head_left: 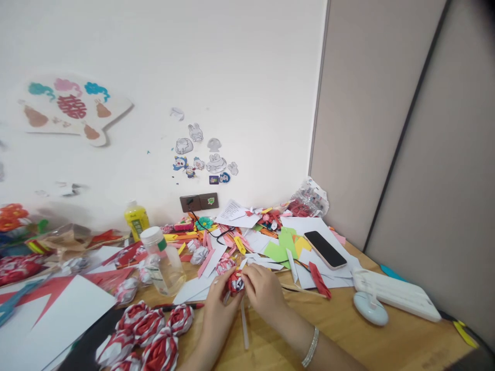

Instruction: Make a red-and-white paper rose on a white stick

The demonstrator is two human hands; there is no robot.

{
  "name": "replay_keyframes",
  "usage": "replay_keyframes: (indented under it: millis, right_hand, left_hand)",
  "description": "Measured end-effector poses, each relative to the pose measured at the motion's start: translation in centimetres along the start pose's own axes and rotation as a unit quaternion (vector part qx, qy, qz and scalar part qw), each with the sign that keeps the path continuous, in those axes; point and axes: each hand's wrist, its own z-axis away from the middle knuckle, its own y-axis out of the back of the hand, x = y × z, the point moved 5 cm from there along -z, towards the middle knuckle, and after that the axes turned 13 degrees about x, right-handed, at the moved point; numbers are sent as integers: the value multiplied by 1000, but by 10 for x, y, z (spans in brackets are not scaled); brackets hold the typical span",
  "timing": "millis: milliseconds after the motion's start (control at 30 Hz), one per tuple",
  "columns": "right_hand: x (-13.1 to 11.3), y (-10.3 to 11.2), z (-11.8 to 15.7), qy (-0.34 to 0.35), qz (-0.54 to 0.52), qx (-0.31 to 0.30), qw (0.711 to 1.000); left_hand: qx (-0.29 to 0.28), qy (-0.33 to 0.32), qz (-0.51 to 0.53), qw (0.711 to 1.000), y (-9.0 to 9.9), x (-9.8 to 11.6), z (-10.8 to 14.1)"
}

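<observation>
Between my two hands is a small red-and-white paper flower (235, 282) of twisted paper. My left hand (221, 301) is closed around its left side. The fingers of my right hand (265, 289) pinch its right edge. A translucent stick (245, 327), like a glue stick, lies on the table just below. Right behind my left hand sits a pinkish-white paper flower (225, 265). Several larger red-and-white paper flowers (149, 325) are grouped at the front left, on and beside a dark mat (91, 337).
A clear jar (165, 268) and a yellow bottle (136, 220) stand at the left. White sheets (79, 304) and blue scissors (17, 301) lie further left. Paper scraps cover the back. A phone (325, 249), a white device (398, 293) and a computer mouse (370, 308) are at right.
</observation>
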Motion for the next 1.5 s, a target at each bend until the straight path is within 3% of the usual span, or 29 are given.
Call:
replay_keyframes:
  millis: [367, 967, 1233, 1367, 1500]
  right_hand:
    - [-3, -7, 4, 75, 64, -22, 995]
    - [9, -7, 0, -3, 51, -129, 990]
    - [7, -3, -2, -55, 37, -126, 990]
    - [7, -1, -5, -31, 61, -129, 989]
    - [8, 4, -8, -12, 77, -79, 994]
  left_hand:
    - [-2, -3, 1, 1000, 0, -2, 0]
    - [2, -33, -23, 999, -1, -1, 2]
    - [1, -35, -31, 999, 0, -3, 2]
    - [-4, -52, -48, 997, -1, -1, 2]
    - [-12, -66, -62, 996, -1, 4, 1]
